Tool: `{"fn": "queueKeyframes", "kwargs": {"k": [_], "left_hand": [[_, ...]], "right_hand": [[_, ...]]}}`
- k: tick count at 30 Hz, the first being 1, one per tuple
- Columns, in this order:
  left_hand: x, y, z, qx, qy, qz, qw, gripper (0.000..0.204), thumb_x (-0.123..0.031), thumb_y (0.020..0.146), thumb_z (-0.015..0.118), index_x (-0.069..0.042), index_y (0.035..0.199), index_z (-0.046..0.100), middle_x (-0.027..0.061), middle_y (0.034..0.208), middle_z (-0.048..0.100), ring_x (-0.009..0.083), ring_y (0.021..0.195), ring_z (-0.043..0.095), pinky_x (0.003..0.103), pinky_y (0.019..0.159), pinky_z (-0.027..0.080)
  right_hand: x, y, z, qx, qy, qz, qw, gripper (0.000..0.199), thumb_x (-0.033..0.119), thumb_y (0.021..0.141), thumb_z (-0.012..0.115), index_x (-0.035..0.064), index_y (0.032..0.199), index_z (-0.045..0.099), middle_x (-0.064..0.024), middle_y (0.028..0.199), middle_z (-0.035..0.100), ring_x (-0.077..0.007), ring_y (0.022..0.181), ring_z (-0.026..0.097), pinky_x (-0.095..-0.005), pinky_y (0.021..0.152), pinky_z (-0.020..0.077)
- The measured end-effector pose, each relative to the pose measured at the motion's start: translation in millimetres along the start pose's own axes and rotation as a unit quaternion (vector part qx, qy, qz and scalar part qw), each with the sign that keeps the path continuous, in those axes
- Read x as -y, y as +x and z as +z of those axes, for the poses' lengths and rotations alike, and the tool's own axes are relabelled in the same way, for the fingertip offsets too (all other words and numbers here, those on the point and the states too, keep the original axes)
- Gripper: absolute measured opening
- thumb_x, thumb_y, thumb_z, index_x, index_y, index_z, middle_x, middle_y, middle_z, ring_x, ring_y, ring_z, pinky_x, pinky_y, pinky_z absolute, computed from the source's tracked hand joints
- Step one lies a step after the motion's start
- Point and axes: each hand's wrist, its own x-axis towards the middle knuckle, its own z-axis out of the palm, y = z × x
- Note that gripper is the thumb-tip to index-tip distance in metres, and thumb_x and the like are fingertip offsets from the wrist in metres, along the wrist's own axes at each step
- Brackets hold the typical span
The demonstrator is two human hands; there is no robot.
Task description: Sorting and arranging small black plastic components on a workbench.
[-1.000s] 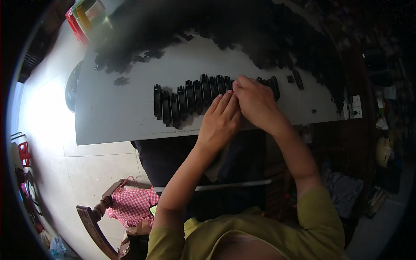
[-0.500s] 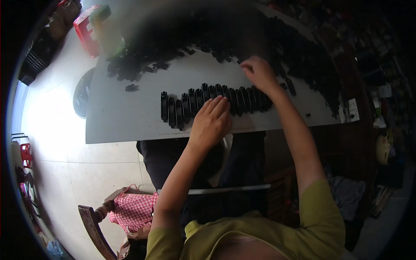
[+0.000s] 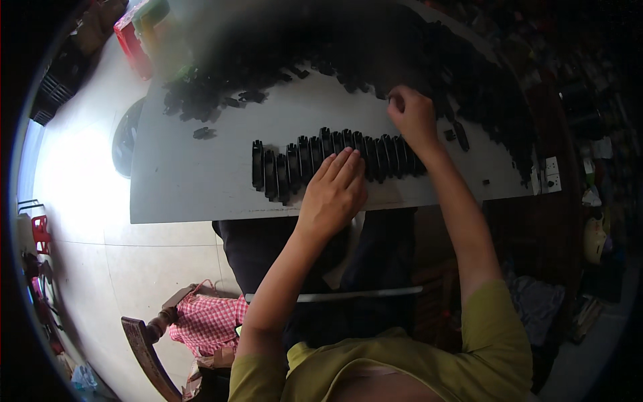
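Presently, the left hand lies over the near edge of a row of black pieces, fingers straight and close together, fingertips on the pieces. The row runs side by side across the near part of the pale worktop. Farther out, the right hand is at the edge of a dark heap, fingers curled toward the thumb; I cannot tell whether it grips anything. One loose piece lies to its right.

The head-worn fisheye looks down on hands and tabletop.
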Motion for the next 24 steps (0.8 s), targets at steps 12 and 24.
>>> {"fn": "queueKeyframes", "kwargs": {"k": [12,24], "left_hand": [[1.3,-0.9,3.7,-0.017,-0.001,0.015,1.0,0.034,-0.011,0.077,0.061,0.004,0.108,0.062,0.0154,0.117,0.061,0.0286,0.115,0.057,0.04,0.1,0.044],[1.9,-0.2,4.7,-0.033,-0.007,0.013,0.999,0.031,-0.008,0.076,0.06,0.004,0.104,0.064,0.0154,0.115,0.063,0.0282,0.112,0.059,0.04,0.098,0.046]], "right_hand": [[51.1,-40.2,-4.6,0.113,0.064,-0.075,0.989,0.008,0.008,0.081,0.066,0.001,0.085,0.066,-0.0116,0.087,0.061,-0.0303,0.079,0.063,-0.0392,0.07,0.0516],[66.6,-53.1,-22.2,0.188,-0.025,-0.123,0.974,0.023,0.003,0.082,0.059,0.0037,0.103,0.067,-0.0099,0.093,0.056,-0.0276,0.085,0.059,-0.0348,0.074,0.049]]}}
